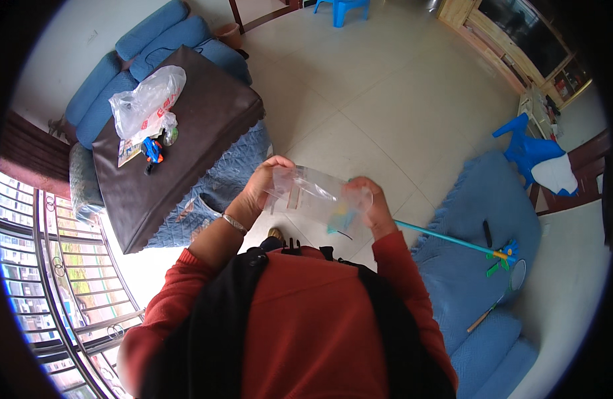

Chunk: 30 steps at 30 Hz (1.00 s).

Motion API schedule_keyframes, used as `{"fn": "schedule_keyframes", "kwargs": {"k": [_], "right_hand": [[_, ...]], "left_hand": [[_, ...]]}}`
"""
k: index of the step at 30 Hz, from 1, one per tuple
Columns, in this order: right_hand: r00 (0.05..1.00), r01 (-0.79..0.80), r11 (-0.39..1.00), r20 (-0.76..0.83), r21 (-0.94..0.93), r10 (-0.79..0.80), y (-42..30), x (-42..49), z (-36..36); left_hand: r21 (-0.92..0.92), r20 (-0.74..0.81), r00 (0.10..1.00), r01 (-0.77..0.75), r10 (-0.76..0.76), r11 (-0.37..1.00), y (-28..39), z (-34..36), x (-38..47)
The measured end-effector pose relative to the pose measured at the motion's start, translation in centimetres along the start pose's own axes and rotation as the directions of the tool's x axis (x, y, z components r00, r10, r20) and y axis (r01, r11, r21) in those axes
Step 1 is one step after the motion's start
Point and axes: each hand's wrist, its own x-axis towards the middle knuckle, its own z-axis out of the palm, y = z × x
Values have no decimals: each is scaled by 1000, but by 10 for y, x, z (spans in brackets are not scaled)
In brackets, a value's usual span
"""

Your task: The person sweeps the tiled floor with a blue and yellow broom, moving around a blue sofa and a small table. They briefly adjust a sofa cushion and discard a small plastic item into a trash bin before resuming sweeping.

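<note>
My left hand (270, 180) grips one end of a clear plastic bag (311, 192), with a silver bangle on that wrist. The other end is in my right hand (374, 204), whose fingers are partly blurred and covered by the plastic. The bag is stretched level between both hands, above the floor. A teal and yellow thing (341, 219) shows through the plastic near my right hand; I cannot tell whether it lies inside or behind. A thin dark strip (345, 234) sticks out below it.
On the brown-covered table (197, 134) lie a white plastic carrier bag (147, 99) and a blue-orange toy (152, 150). A teal pole (446, 236) reaches onto the blue sofa (486, 199) at right, near a badminton racket (501, 297). A blue plastic ride-on toy (531, 144) stands beyond.
</note>
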Motion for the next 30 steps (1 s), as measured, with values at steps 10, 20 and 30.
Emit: {"fn": "schedule_keyframes", "kwargs": {"k": [10, 20, 30], "right_hand": [[981, -31, 999, -192, -34, 24, 59, 126, 25], [837, 392, 643, -36, -658, -546, 5, 317, 106], [768, 641, 297, 588, -708, -255, -32, 463, 73]], "left_hand": [[-467, 179, 982, 36, 55, 883, 24, -31, 58], [-297, 274, 957, -15, 100, 955, 162, -59, 189], [-211, -195, 979, -107, 66, 972, 219, -124, 307]]}}
